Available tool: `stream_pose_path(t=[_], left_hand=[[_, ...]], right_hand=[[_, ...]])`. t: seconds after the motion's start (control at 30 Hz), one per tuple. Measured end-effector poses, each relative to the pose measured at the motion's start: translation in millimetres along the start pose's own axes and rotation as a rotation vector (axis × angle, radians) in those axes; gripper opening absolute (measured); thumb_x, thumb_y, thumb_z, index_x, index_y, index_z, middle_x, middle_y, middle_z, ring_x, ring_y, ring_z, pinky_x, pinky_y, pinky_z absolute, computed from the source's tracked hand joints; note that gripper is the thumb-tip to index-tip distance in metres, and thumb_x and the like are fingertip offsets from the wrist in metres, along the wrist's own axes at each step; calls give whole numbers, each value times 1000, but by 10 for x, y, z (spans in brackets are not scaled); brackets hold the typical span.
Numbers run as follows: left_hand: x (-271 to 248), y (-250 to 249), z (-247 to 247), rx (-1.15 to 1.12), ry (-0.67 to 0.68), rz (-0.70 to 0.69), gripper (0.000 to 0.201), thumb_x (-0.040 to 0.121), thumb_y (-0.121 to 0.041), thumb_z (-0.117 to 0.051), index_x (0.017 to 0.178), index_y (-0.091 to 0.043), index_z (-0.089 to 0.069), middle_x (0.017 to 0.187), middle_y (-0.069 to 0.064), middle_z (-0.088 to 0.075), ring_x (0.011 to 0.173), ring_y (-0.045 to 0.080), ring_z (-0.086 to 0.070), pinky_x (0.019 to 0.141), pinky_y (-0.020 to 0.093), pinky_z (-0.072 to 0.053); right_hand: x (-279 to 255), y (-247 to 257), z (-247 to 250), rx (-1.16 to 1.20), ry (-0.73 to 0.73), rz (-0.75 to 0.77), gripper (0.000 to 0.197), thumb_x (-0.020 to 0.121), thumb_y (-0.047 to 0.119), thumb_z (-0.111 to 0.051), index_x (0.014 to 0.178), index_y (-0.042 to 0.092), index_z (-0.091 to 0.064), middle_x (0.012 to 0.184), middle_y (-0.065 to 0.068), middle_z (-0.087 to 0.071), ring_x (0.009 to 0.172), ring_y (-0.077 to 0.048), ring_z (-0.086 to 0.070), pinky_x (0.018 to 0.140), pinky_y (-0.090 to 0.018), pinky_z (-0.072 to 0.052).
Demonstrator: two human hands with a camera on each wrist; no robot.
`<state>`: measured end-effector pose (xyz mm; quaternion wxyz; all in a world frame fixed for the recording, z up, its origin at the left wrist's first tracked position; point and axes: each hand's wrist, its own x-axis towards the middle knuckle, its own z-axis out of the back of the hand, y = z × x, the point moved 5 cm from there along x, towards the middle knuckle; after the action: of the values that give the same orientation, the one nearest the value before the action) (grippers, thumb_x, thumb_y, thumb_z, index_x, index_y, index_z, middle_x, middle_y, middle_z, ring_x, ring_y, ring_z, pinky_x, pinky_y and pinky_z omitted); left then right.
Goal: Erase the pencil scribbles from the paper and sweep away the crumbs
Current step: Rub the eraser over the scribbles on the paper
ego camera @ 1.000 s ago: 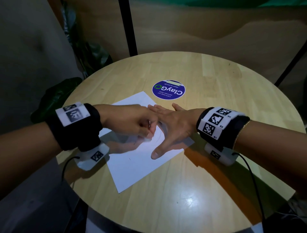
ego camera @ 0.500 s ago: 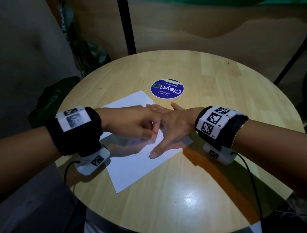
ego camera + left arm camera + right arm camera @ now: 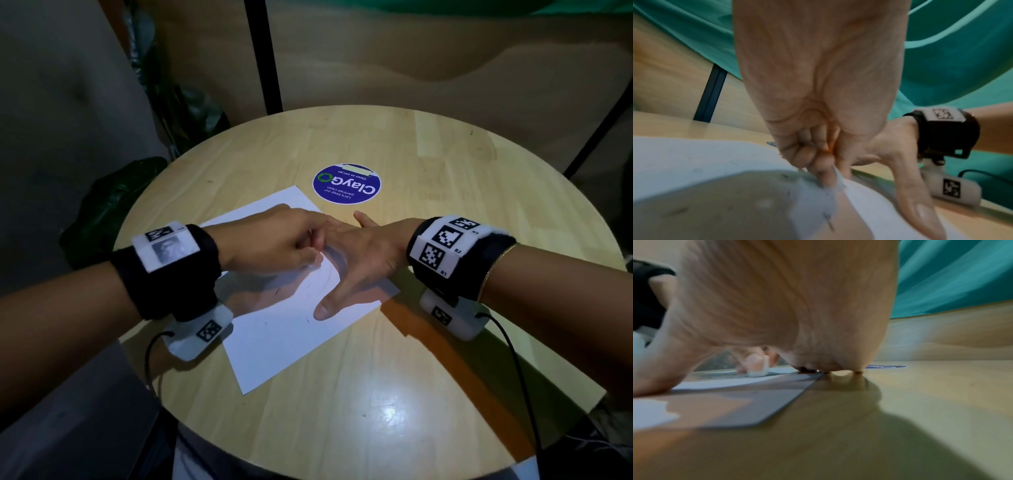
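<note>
A white sheet of paper [image 3: 284, 346] lies slanted on the round wooden table [image 3: 428, 359]. My left hand [image 3: 313, 258] pinches a small white eraser [image 3: 757, 370] and holds its tip down on the sheet, beside a curved pencil line [image 3: 330, 272]. In the left wrist view the eraser [image 3: 838, 179] pokes out under the curled fingers. My right hand [image 3: 356, 263] lies flat on the sheet's right part, thumb [image 3: 323, 310] spread toward me, the other fingers hidden under the left hand. Small dark crumbs or marks [image 3: 276, 292] dot the paper.
A round blue ClayGo sticker [image 3: 346, 185] sits on the table just beyond the paper. Dark plant leaves [image 3: 113, 202] hang off the table's left edge. A black pole [image 3: 263, 54] rises behind. Wrist camera cables [image 3: 520, 377] trail over the near edge.
My left hand has shifted slightly with the eraser over the same patch of paper. The right hand has kept its place on the sheet.
</note>
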<state>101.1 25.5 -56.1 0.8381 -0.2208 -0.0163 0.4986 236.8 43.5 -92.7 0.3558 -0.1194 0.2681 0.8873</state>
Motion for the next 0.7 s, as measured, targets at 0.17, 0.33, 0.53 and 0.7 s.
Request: stream_pose_path(t=[0.17, 0.33, 0.53, 0.7], left_hand=[[-99, -51, -60, -49, 234, -46, 4, 100, -21, -73, 97, -20, -70, 78, -15, -75, 73, 4, -66, 66, 17, -47], [-108, -57, -43, -34, 182, -110, 8, 100, -18, -72, 96, -24, -70, 77, -14, -71, 72, 3, -63, 66, 13, -43], [-90, -73, -12, 24, 134, -111, 8, 100, -18, -73, 96, -24, -70, 77, -9, -72, 75, 3, -63, 66, 12, -43], [-235, -123, -92, -83, 411, -95, 15, 101, -18, -74, 91, -27, -69, 81, -2, -75, 70, 7, -64, 71, 24, -52]], right_hand=[[45, -51, -37, -61, 25, -28, 131, 65, 92, -74, 168, 45, -7, 175, 18, 25, 153, 4, 32, 126, -54, 23], [47, -61, -32, -60, 21, -15, 126, 65, 93, -72, 165, 46, -14, 174, 19, 25, 153, 4, 33, 125, -54, 24], [34, -57, -20, -45, 14, -23, 112, 64, 93, -73, 157, 51, -25, 174, 19, 24, 154, 4, 32, 126, -54, 22], [45, -71, -53, -129, 43, -48, 146, 65, 97, -67, 170, 34, 12, 173, 21, 28, 153, 5, 33, 126, -53, 22]])
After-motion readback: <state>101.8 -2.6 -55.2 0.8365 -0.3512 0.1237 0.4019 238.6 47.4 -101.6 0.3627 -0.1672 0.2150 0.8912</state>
